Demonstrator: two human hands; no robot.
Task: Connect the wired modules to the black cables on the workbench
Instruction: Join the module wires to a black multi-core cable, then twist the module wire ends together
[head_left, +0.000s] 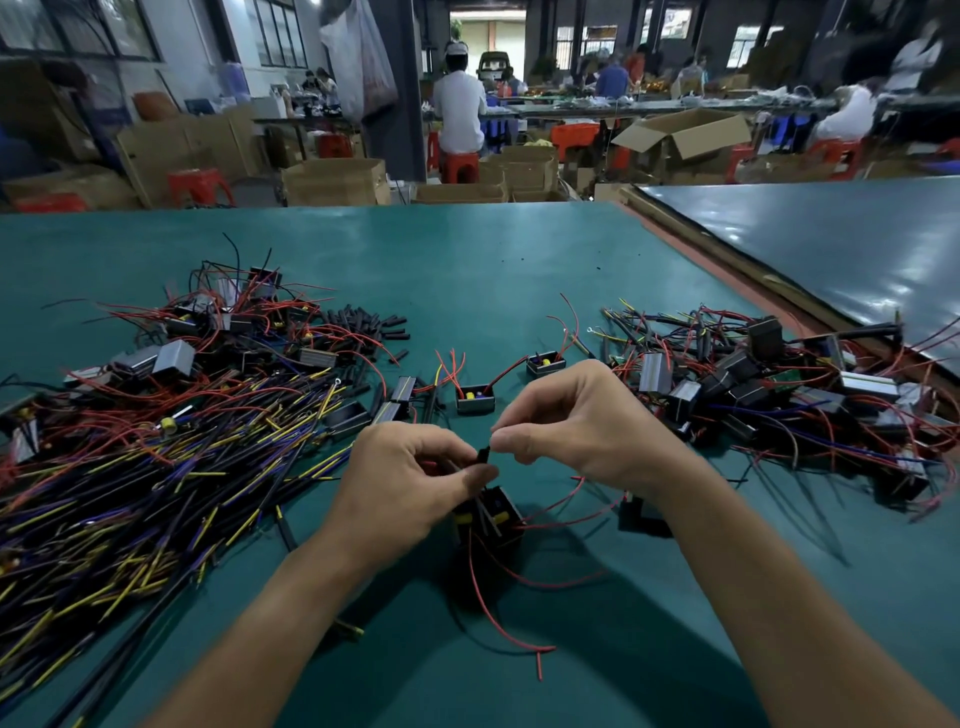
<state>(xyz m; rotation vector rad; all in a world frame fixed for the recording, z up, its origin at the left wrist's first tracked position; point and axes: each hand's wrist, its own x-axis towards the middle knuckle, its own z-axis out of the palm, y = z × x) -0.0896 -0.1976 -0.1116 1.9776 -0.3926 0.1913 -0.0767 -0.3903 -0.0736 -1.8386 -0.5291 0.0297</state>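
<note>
The short black tube (483, 457) stands nearly upright between the hands. The left hand (415, 480) pinches its lower end and the right hand (569, 421) its top, with the wired module (491, 517) just below.

Factory assembly hall: black cables (104, 519) and wired modules (763, 335) on tabletop (519, 270); beyond tabletop, cardboard cartons (332, 182), red stools (200, 186), seated workers (460, 109).

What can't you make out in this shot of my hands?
Head view only.
Hidden: small black piece, ends pinched inside left hand and right hand; module, partly under left hand.
Cut off: cable pile, by left edge.
Blurred: far workers.
</note>
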